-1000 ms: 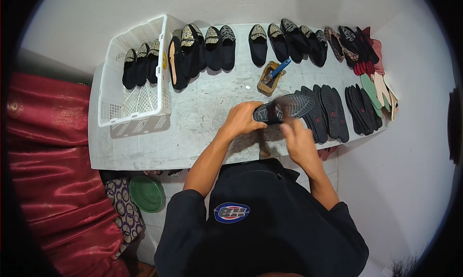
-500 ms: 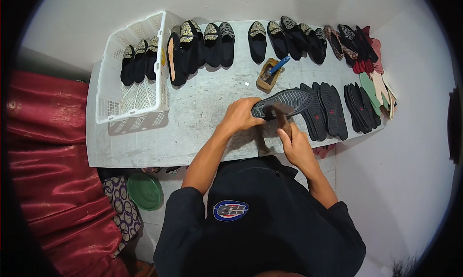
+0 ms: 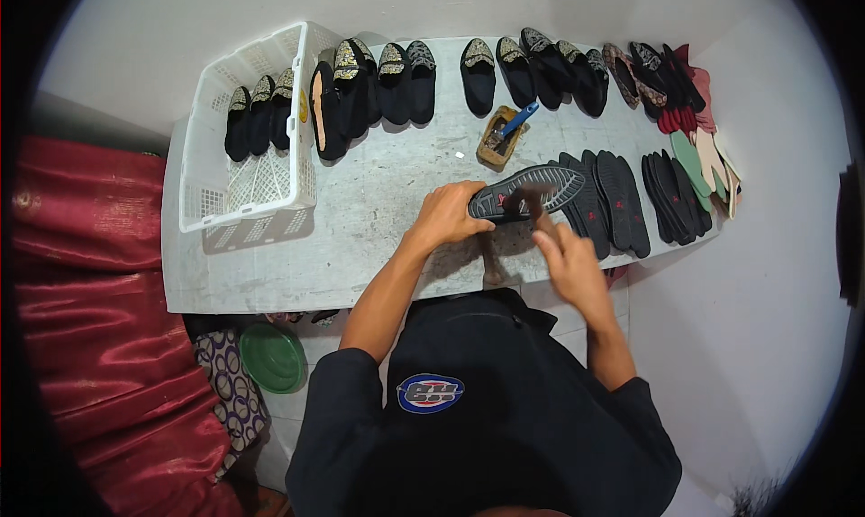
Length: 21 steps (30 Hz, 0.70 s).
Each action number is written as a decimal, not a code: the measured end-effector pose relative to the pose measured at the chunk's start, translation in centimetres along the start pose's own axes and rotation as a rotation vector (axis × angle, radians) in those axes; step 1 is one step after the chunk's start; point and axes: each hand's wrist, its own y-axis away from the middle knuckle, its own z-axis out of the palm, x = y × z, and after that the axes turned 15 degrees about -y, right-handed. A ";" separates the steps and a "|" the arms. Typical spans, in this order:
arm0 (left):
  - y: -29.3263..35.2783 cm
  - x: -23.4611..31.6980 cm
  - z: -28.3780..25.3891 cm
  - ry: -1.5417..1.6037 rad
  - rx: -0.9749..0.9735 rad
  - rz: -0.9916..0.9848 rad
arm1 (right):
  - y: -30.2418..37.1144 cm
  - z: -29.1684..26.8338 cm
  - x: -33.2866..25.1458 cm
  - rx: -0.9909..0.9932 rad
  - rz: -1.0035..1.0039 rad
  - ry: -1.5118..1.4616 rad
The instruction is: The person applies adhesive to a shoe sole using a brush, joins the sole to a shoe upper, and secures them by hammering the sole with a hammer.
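Observation:
My left hand (image 3: 450, 213) grips the heel end of a shoe (image 3: 560, 182), which is turned with its black ridged sole upward. In my right hand (image 3: 571, 260) is the handle of a hammer (image 3: 542, 218); its head, blurred by motion, is over the middle of the sole. Whether the hammer touches the sole I cannot tell. Below the shoe, a brown post-like support (image 3: 491, 263) shows at the table's near edge; its top is hidden.
On the pale table (image 3: 360, 238) stands a white basket (image 3: 194, 193) with black shoes in it. Finished-looking shoes (image 3: 478, 80) line the back. A tray (image 3: 494, 152) holds a blue-handled brush (image 3: 520, 119). Loose black soles (image 3: 617, 202) lie to the right. A green basin (image 3: 272, 358) is below.
My right hand has shifted slightly right and toward me, and the hammer's head has moved a little along the sole toward the toe. My left hand keeps its hold on the shoe.

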 end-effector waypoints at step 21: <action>0.5 0.4 -0.1 -0.005 0.010 -0.038 | -1.1 -3.7 -3.4 0.103 0.104 -0.263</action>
